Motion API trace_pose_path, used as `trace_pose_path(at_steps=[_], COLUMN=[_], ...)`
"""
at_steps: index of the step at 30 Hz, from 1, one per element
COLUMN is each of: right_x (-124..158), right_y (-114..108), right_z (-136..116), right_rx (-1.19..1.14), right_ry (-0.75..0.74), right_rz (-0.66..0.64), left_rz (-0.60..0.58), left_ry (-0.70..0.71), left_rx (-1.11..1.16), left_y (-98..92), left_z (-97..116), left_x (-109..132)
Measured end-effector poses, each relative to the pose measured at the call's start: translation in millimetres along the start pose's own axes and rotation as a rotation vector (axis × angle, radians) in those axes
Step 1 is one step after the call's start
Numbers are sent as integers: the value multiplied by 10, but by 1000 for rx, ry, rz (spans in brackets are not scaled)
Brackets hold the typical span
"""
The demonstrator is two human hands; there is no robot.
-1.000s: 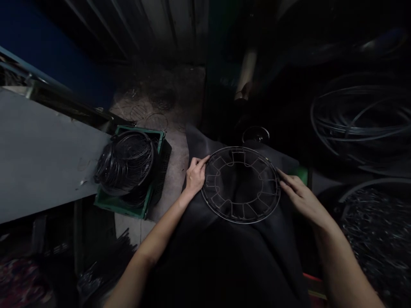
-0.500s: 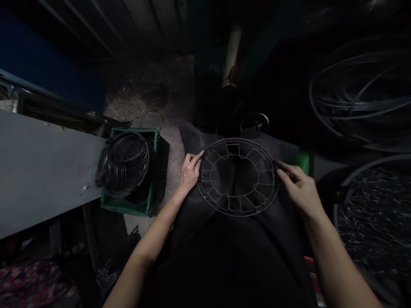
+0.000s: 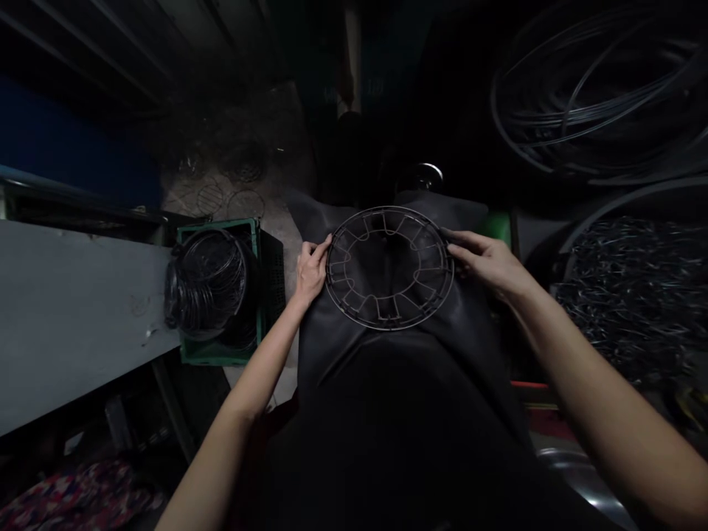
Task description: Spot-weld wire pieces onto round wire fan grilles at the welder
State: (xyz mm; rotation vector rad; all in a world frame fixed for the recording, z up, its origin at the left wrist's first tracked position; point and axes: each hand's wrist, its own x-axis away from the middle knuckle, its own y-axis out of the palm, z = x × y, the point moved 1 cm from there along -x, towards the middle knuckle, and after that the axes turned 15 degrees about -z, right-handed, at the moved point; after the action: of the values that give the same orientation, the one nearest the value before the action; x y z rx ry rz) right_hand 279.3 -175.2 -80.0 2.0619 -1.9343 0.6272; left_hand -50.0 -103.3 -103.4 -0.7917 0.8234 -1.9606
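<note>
A round wire frame (image 3: pixel 379 296), made of an outer double ring and a smaller inner ring joined by bent wire loops, is held level over my lap. My left hand (image 3: pixel 313 271) grips its left rim between thumb and fingers. On the opposite side, my right hand (image 3: pixel 490 259) pinches the right rim with fingertips and thumb. Beneath the frame, a dark apron (image 3: pixel 387 413) covers my legs.
To the left, a green crate (image 3: pixel 218 356) holds a stack of wire rings (image 3: pixel 213 276) beside a grey metal surface (image 3: pixel 71 310). On the right are a bin of small wire pieces (image 3: pixel 630 287) and a large wire coil (image 3: pixel 602 103). A metal bowl (image 3: pixel 586 479) sits lower right.
The view has shifted, so the frame and both hands appear slightly higher and further left. Both hands keep their hold on the rim. The metal bowl has come into view.
</note>
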Motion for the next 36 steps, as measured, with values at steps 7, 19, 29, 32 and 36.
trace_pose_path(at_steps=[7,19,29,32,36], right_x=[22,-45,232,341,377], right_y=[13,145,404,533,552], right_z=[42,-252,-62,48,70], right_rx=[-25,122,576,652,717], right_ry=[58,-301,-338,-251,-157], right_rz=[-23,32,26,-12,-4], left_rz=[-57,71,294,237,198], left_ry=[-13,-257,-333,-367,-429], left_rx=[-11,1240,1393,1294,1146], left_y=[-146,-150,-31,42,57], left_z=[80,152,114,34,58], left_x=[-1,-47,-300,-353,-429])
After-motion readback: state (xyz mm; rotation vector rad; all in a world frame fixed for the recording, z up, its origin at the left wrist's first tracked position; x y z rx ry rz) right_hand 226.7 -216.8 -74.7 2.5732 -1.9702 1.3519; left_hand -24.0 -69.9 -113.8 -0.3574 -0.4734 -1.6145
